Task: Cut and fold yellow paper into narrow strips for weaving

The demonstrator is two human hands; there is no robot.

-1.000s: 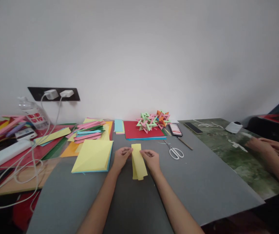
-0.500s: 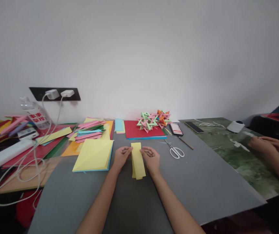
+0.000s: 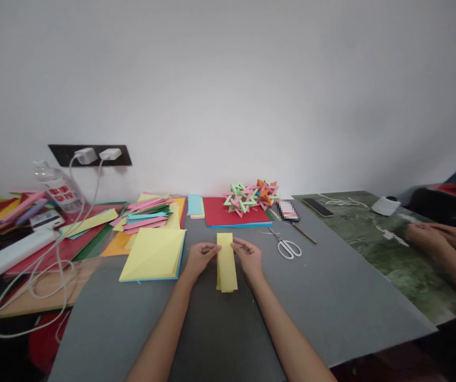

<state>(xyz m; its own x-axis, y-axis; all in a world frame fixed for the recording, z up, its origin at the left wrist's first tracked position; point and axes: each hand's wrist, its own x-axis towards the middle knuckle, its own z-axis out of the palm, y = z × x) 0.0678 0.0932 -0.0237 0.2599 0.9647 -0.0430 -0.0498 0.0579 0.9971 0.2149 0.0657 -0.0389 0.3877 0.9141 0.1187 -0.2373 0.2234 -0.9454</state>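
A folded strip of yellow paper (image 3: pixel 226 268) is held upright between my two hands, its lower ends slightly fanned apart. My left hand (image 3: pixel 201 259) pinches the strip's left edge near the top. On the opposite edge, at about the same height, my right hand (image 3: pixel 249 257) pinches it between thumb and curled fingers. To the left of my left hand lies a stack of yellow square paper (image 3: pixel 154 254) with blue sheets beneath. White-handled scissors (image 3: pixel 289 249) rest on the grey table covering (image 3: pixel 331 302), right of my right hand.
Folded paper star models (image 3: pixel 243 199) sit on red sheets (image 3: pixel 215 212) by the wall. Colored strips (image 3: pixel 148 215) are piled at left, near a bottle (image 3: pixel 62 191), a white power strip (image 3: pixel 13 254) and cables. A thin stick (image 3: pixel 304 233) and another person's hands (image 3: pixel 430 236) are at right.
The top of the yellow strip has shifted slightly right and its lower ends have drawn a little closer together. Both hands keep their pinch on it.
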